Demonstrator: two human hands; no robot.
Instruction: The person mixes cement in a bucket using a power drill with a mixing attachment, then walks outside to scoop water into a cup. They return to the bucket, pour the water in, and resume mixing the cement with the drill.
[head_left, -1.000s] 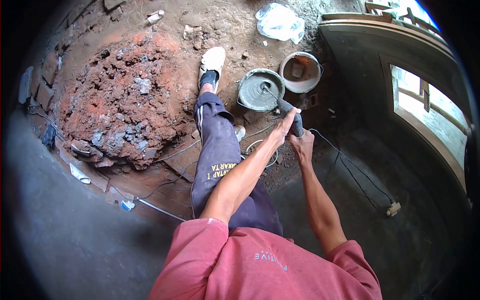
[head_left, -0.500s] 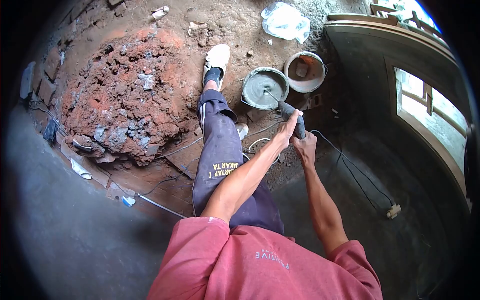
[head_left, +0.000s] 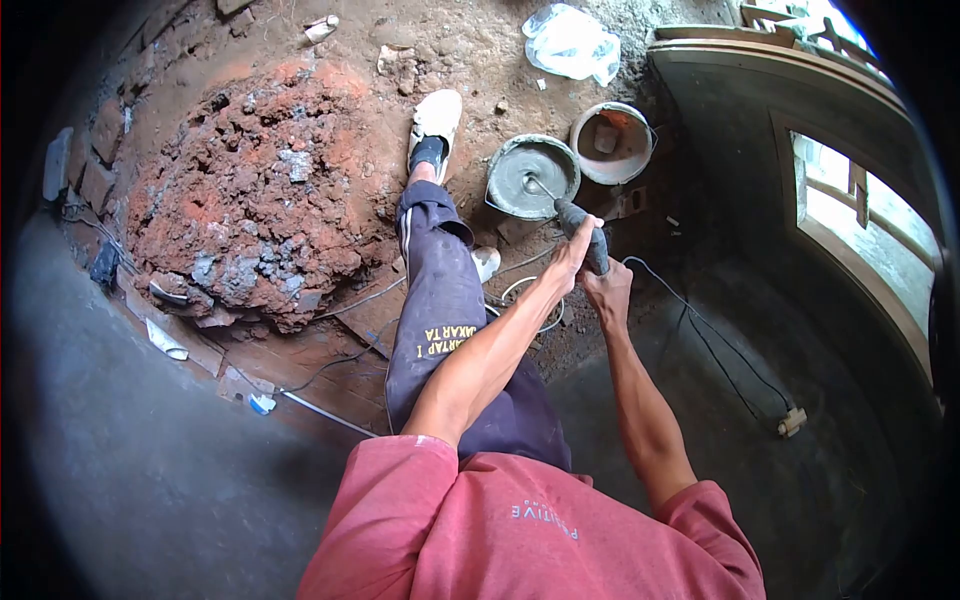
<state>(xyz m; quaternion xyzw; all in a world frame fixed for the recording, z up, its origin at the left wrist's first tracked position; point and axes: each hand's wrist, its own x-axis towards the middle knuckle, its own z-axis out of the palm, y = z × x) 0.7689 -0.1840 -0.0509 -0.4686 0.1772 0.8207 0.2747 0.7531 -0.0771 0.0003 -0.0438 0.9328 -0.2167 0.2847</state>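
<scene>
A dark power drill (head_left: 572,216) is held by both my hands, with its thin rod slanting down into grey wet mix (head_left: 515,172) in a bucket (head_left: 497,204). My left hand (head_left: 576,252) wraps round the drill's body on its left side. Around the rear end of the drill my right hand (head_left: 608,285) is closed. A dip shows in the mix where the rod enters. Touching this bucket on the right is a second bucket (head_left: 648,160) with a brick-like lump inside.
A heap of reddish soil (head_left: 250,200) lies on the left. A cable (head_left: 700,318) runs from the drill to a socket (head_left: 791,422) on the right. A plastic bag (head_left: 570,45) lies beyond the buckets. A window frame (head_left: 860,270) stands at right.
The dip in the mix round the rod looks wider and more distinct. My hands and the drill keep nearly the same place, with only a slight shift of the view.
</scene>
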